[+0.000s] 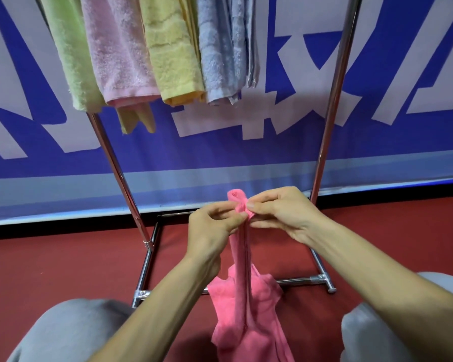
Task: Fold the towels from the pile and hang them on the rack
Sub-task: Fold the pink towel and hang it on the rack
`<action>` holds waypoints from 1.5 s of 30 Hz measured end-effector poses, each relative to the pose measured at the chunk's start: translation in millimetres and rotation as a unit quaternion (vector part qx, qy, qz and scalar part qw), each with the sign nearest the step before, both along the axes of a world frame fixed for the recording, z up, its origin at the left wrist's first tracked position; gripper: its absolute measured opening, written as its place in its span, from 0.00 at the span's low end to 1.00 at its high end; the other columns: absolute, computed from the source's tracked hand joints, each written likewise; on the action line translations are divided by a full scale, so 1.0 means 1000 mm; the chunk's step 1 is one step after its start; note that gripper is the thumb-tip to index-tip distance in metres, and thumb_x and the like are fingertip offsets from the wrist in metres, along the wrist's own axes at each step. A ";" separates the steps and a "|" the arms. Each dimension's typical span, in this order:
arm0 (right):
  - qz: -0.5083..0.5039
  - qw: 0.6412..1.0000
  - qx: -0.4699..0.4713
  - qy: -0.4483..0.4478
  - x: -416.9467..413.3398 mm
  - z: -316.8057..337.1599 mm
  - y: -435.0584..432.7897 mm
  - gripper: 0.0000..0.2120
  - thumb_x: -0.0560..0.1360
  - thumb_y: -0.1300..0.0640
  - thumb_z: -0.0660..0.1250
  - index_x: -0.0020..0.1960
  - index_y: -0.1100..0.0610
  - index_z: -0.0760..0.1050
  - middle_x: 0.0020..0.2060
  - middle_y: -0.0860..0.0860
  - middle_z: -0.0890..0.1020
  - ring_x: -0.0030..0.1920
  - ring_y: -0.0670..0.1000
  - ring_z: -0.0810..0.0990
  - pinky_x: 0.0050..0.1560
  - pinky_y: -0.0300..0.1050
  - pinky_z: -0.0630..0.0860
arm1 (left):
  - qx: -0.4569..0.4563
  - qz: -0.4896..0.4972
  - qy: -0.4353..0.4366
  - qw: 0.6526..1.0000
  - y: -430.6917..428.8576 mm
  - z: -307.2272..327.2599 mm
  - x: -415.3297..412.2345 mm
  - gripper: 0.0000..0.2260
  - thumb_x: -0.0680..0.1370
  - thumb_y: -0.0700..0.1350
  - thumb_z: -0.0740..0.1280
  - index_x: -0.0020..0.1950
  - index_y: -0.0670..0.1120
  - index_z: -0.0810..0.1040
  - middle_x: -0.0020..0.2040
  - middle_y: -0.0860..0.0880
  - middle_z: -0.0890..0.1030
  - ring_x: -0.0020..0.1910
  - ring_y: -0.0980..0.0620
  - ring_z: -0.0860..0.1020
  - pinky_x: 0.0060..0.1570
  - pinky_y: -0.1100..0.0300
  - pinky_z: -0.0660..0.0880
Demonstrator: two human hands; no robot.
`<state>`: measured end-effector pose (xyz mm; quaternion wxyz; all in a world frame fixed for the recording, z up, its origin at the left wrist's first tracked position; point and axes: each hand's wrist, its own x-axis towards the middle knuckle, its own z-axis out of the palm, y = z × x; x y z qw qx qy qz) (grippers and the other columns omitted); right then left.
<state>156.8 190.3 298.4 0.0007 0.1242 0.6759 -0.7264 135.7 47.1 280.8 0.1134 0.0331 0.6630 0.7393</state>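
A bright pink towel point(242, 304) hangs in front of me, bunched into a narrow strip that drops down between my knees. My left hand point(212, 231) and my right hand point(280, 212) pinch its top edge close together, thumbs and fingers curled on the cloth. The chrome rack point(120, 173) stands just beyond my hands. On its upper part hang a green towel point(68, 56), a pale pink towel point(120, 53), a yellow towel point(173, 53) and a light blue towel point(220, 53). The pile is not in view.
The rack's base frame point(322, 278) lies on a red floor point(50, 270). Behind the rack hangs a blue banner with large white letters point(272, 152). My knees in grey trousers point(71, 333) fill the bottom corners.
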 end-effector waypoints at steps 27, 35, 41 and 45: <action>0.199 0.892 0.365 0.178 0.015 0.020 0.020 0.07 0.76 0.64 0.66 0.50 0.55 0.80 0.40 0.42 0.82 0.41 0.36 0.77 0.48 0.30 0.71 | -0.364 -0.140 0.354 0.850 -0.044 0.021 -0.012 0.07 0.71 0.49 0.74 0.46 0.52 0.80 0.40 0.56 0.82 0.41 0.58 0.78 0.44 0.61 0.74; 0.186 0.776 0.563 0.213 0.011 0.010 0.022 0.10 0.73 0.53 0.71 0.53 0.53 0.79 0.45 0.45 0.81 0.44 0.44 0.76 0.48 0.35 0.70 | -0.362 -0.108 0.320 0.869 -0.040 0.019 -0.012 0.05 0.72 0.49 0.73 0.40 0.50 0.79 0.34 0.56 0.79 0.32 0.63 0.74 0.34 0.70 0.68; 0.125 0.871 0.428 0.207 0.013 0.011 0.018 0.03 0.73 0.59 0.71 0.46 0.53 0.79 0.38 0.45 0.82 0.39 0.42 0.78 0.45 0.36 0.73 | -0.228 -0.113 0.221 0.942 -0.039 0.021 -0.012 0.06 0.73 0.47 0.72 0.39 0.46 0.79 0.34 0.53 0.79 0.33 0.57 0.73 0.38 0.61 0.70; 0.060 0.966 0.165 0.189 0.010 0.028 0.014 0.05 0.73 0.66 0.69 0.48 0.60 0.78 0.40 0.52 0.81 0.40 0.44 0.80 0.43 0.36 0.77 | -0.129 -0.140 0.176 0.966 -0.033 0.043 -0.015 0.10 0.74 0.48 0.71 0.39 0.46 0.73 0.35 0.52 0.76 0.37 0.55 0.72 0.40 0.58 0.69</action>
